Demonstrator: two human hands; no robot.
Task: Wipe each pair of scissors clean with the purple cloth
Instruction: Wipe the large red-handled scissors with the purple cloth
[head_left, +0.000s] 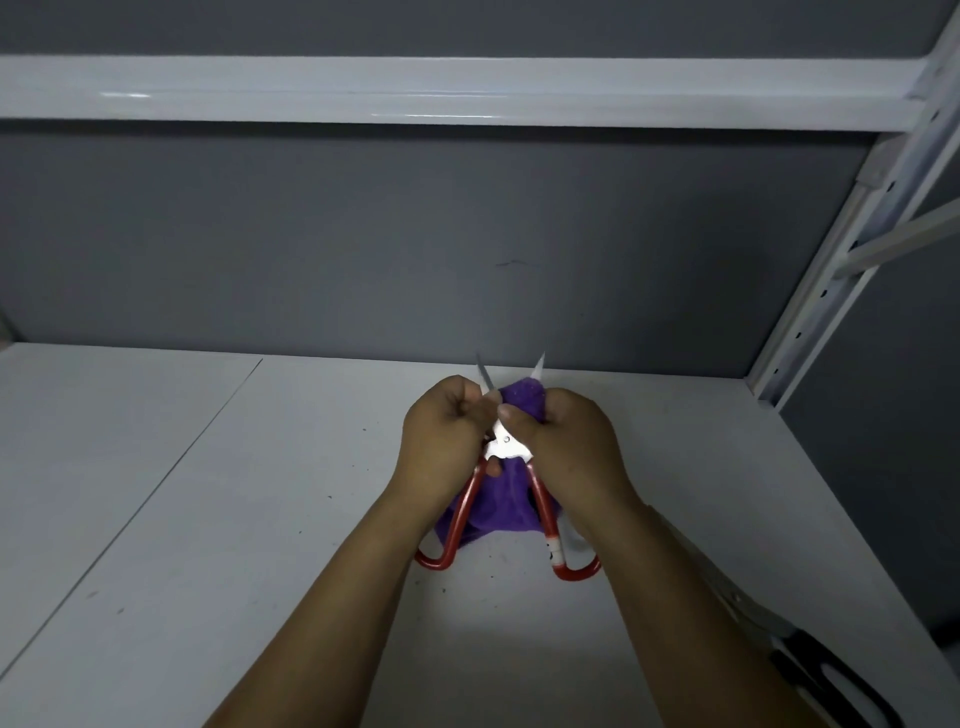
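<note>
scissors (506, 447) spread, tips at 12 o'clock, probably for wiping one blade alone. left hand (447, 431) curled on one blade, steadying; right hand (566, 441) pinching purple cloth (501, 499) round the other.

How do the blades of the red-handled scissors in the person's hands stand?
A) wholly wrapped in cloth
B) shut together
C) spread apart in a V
C: the red-handled scissors show two blade tips apart in a V, and the right hand pinches the purple cloth round one blade.
</note>
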